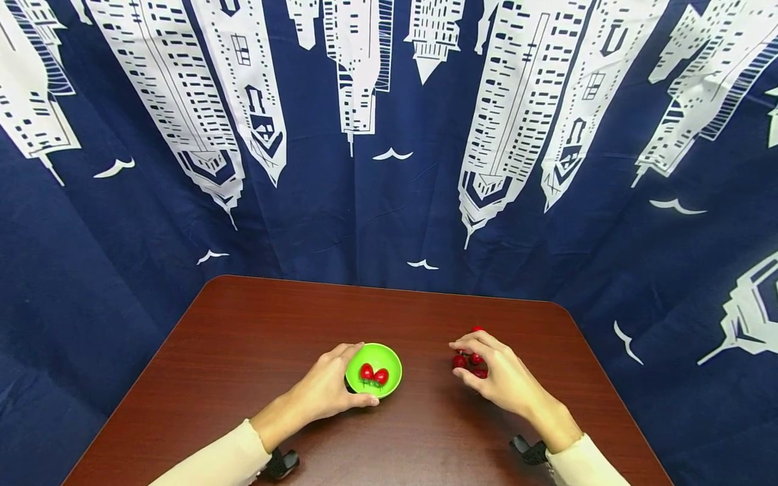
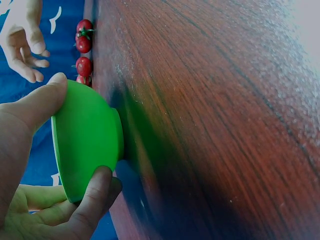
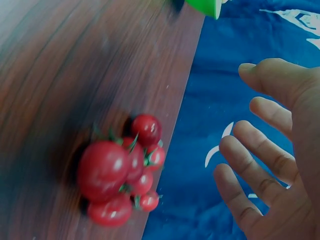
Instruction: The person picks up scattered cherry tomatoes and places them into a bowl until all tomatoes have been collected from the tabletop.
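My left hand (image 1: 328,390) grips the small green bowl (image 1: 378,358), thumb curled over the near rim and fingers wrapped round the far side, so the bowl is pinned to the wooden table (image 1: 243,337). Two cherry tomatoes (image 1: 373,374) already lie inside it, touching each other. To the right of the bowl, well apart from it, sits the loose cluster of cherry tomatoes (image 3: 122,172) with their green stems on. My right hand (image 1: 501,378) hovers just over that cluster with the fingers spread and relaxed, holding nothing; the wrist view shows the palm open beside the tomatoes, not touching them.

From here I judge the risk lies mostly with the cluster. The tomatoes are round and smooth, and they rest against one another, so if my fingers come down on one at an angle the neighbours could roll away from the bowl, toward the table's far or right edge. The stems seem tangled, so lifting one might drag another along and drop it short of the bowl. A hard pinch could split the skin. The bowl is light and shallow; if my left thumb presses too hard on the rim, it could tip and spill the two inside.
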{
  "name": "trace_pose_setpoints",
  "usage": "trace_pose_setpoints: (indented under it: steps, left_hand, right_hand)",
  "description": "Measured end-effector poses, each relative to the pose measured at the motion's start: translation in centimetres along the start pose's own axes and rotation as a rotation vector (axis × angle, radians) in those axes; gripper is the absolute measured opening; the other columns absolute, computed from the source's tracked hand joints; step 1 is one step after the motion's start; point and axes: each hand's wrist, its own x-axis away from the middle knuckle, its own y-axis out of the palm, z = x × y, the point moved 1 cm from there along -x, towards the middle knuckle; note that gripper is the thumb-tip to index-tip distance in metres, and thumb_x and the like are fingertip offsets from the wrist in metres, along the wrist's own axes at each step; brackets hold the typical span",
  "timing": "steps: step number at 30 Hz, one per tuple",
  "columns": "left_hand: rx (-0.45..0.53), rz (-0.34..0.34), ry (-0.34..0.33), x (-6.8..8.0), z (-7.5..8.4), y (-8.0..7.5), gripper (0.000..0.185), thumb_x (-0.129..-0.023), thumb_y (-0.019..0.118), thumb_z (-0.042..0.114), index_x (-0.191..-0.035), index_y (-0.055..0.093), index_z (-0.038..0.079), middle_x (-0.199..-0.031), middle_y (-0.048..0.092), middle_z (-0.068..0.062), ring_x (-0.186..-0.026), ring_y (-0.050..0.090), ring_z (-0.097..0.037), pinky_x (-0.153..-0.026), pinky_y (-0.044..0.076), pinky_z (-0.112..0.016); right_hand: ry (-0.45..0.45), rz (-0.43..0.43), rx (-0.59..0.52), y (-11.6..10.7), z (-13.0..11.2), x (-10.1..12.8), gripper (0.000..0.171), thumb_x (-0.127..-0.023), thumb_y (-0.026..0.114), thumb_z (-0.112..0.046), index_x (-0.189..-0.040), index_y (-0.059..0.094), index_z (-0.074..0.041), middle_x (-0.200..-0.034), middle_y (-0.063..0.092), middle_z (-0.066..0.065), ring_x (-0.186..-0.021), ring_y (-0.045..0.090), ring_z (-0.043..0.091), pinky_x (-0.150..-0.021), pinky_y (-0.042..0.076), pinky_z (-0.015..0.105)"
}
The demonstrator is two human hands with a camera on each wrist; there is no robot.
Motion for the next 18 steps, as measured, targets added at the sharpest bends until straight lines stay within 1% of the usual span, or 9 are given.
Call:
trace_pose_setpoints:
  steps: [5, 8, 14, 18]
  left_hand:
    - [0.003, 0.002, 0.006, 0.0, 0.1, -0.1, 0.111, -0.079, 0.110, 0.046, -0.163, 0.059, -0.006, -0.155, 0.072, -0.018, -0.139, 0.075, -0.037, -0.119, 0.063, -0.055]
    - [0.000, 0.005, 0.009, 0.1, 0.1, -0.1, 0.111, -0.079, 0.110, 0.047, -0.163, 0.060, -0.006, -0.152, 0.073, -0.018, -0.136, 0.075, -0.037, -0.118, 0.064, -0.055]
    - [-0.010, 0.006, 0.009, 0.3, 0.1, -0.3, 0.112, -0.078, 0.110, 0.049, -0.163, 0.060, -0.006, -0.152, 0.073, -0.019, -0.136, 0.075, -0.039, -0.118, 0.063, -0.057]
    - [-0.008, 0.009, 0.009, 0.3, 0.1, -0.3, 0.113, -0.078, 0.110, 0.048, -0.163, 0.060, -0.006, -0.153, 0.073, -0.019, -0.136, 0.075, -0.039, -0.118, 0.063, -0.057]
  right_hand:
    - [0.031, 0.008, 0.024, -0.5, 1.1, 1.0, 0.048, -0.093, 0.100, -0.017, -0.137, 0.082, -0.021, -0.133, 0.078, -0.005, -0.109, 0.082, 0.023, -0.094, 0.072, 0.044]
    - [0.044, 0.011, 0.030, -0.7, 1.6, 1.6, 0.047, -0.092, 0.101, -0.017, -0.135, 0.083, -0.019, -0.131, 0.079, -0.003, -0.106, 0.084, 0.023, -0.093, 0.072, 0.044]
    - [0.051, 0.004, -0.004, -0.8, 2.6, 2.7, 0.046, -0.090, 0.102, -0.014, -0.132, 0.084, -0.013, -0.129, 0.079, -0.001, -0.103, 0.086, 0.022, -0.092, 0.073, 0.042]
    - [0.061, 0.001, -0.003, -0.8, 3.2, 3.4, 0.048, -0.087, 0.104, -0.014, -0.131, 0.084, -0.013, -0.128, 0.079, -0.002, -0.104, 0.085, 0.023, -0.093, 0.072, 0.040]
